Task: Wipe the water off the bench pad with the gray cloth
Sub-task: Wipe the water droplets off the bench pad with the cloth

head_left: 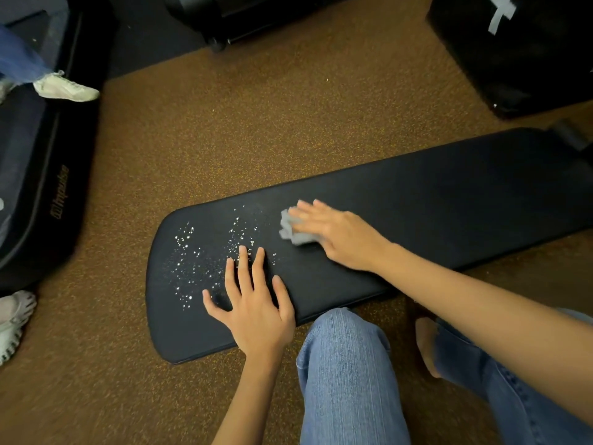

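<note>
Right hand (337,232) presses gray cloth (293,228) on bench pad (417,213) running lower-left to upper-right.

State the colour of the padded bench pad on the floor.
Black, dotted with glinting water droplets; the head view shows the long padded bench pad best.

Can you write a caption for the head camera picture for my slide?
Right hand presses gray cloth on black bench pad beside water droplets; left hand rests flat.
</note>
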